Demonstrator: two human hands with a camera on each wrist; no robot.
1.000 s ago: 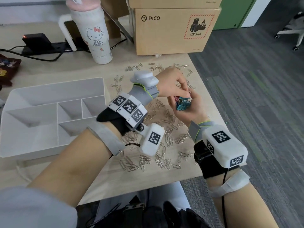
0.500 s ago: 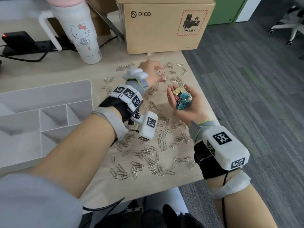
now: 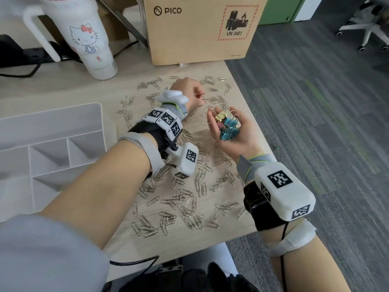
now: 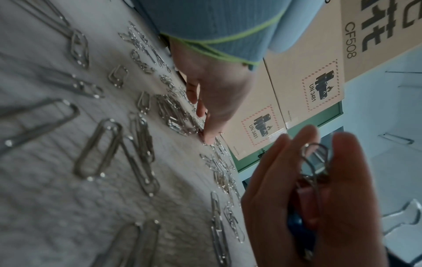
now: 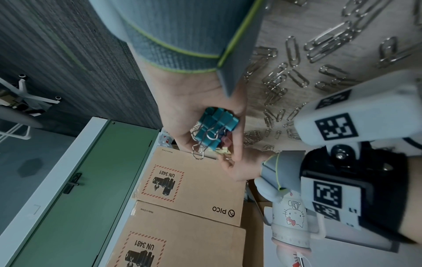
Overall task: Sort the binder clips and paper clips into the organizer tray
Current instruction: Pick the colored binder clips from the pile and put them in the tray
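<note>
My right hand (image 3: 228,127) is palm up over the table's right side, its fingers cupped round a bunch of blue, pink and yellow binder clips (image 3: 228,126) (image 5: 215,126). My left hand (image 3: 189,89) reaches past it to the far side. Its thumb and fingertips (image 4: 209,135) pinch a red binder clip (image 3: 199,95) that lies among the paper clips. Silver paper clips (image 3: 185,199) (image 4: 98,150) (image 5: 294,48) lie scattered over the wooden table. The white organizer tray (image 3: 63,110) stands at the left, and the compartments that show are empty.
A Hello Kitty tumbler (image 3: 90,39) and a PICO cardboard box (image 3: 200,28) stand at the back of the table. A black power strip (image 3: 21,57) with cables lies at the back left. The table's right edge (image 3: 255,133) runs just beside my right hand, with grey carpet below.
My left hand left the pile in my right palm and moved to the far side, down onto the red binder clip. My right hand stays put with its clips.
</note>
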